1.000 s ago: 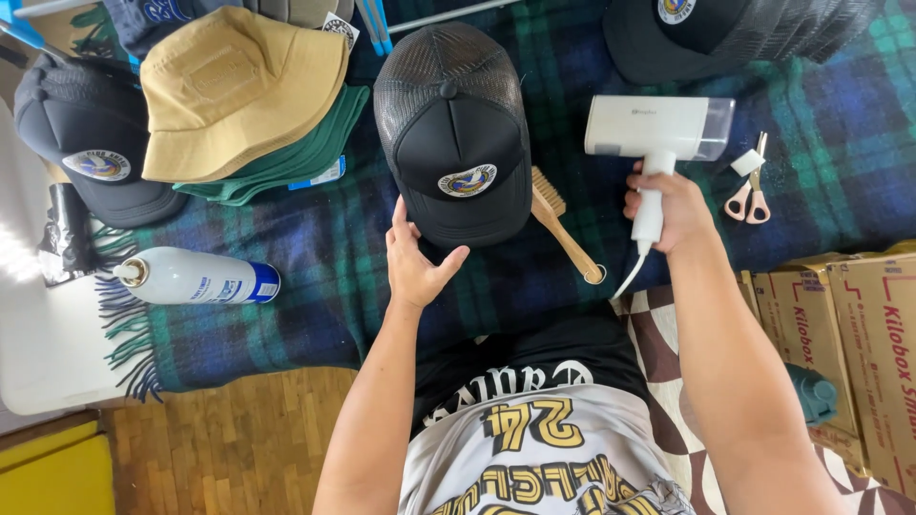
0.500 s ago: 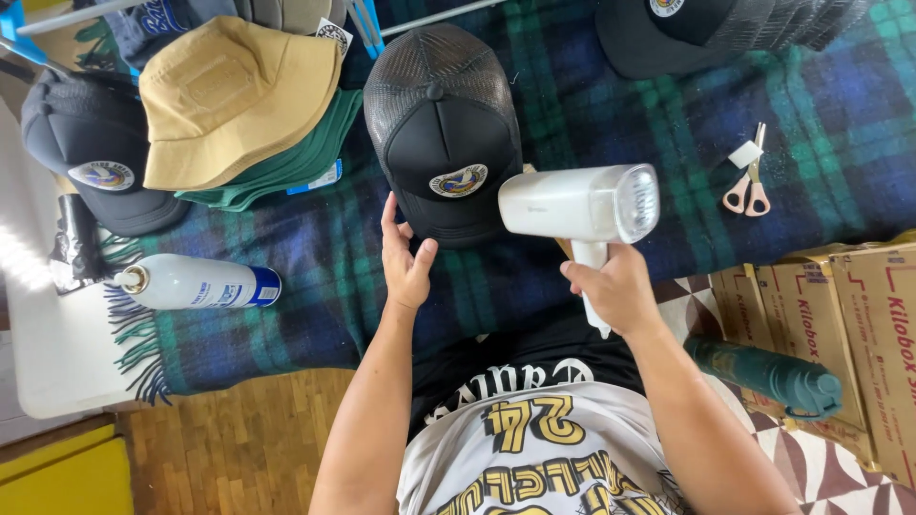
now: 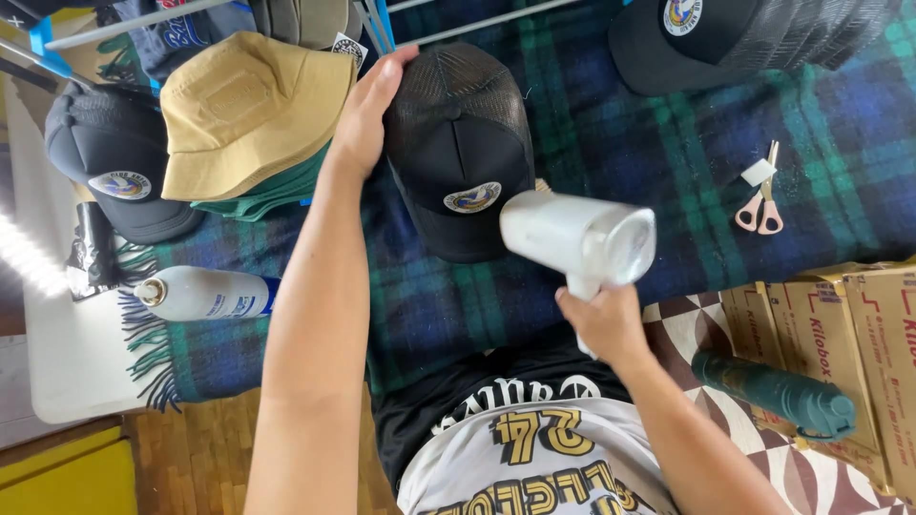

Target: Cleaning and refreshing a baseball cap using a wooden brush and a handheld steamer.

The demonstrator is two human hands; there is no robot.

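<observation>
Nearest the camera, the right hand (image 3: 601, 319) is wrapped tight around the handle of a white handheld garment steamer with a clear front end (image 3: 582, 236), which it holds raised above the dark blue and green plaid blanket (image 3: 620, 133), its head tilted and just beside the brim of the cap. To the right, on the patterned floor, lies a dark green bottle (image 3: 773, 391) beside brown cardboard boxes (image 3: 859, 334). On the left, at the fringed blanket edge, a white spray can with a blue band (image 3: 205, 293) lies on its side. Farther out, in the middle of the blanket, sits the black mesh-backed trucker cap with a round embroidered patch (image 3: 463, 157), brim pointing toward the person. The left hand (image 3: 367, 114) reaches along the cap's left side, fingers stretched and close together, palm against the mesh crown, fingertips near its far edge. Just left of that hand lies a tan bucket hat (image 3: 248, 110) on top of folded green fabric (image 3: 277, 191), and left again a second black cap with a round patch (image 3: 119, 162). On the right of the blanket lie small scissors with pinkish handles (image 3: 761, 200). At the far right edge rests another black cap with a patch (image 3: 706, 38).
</observation>
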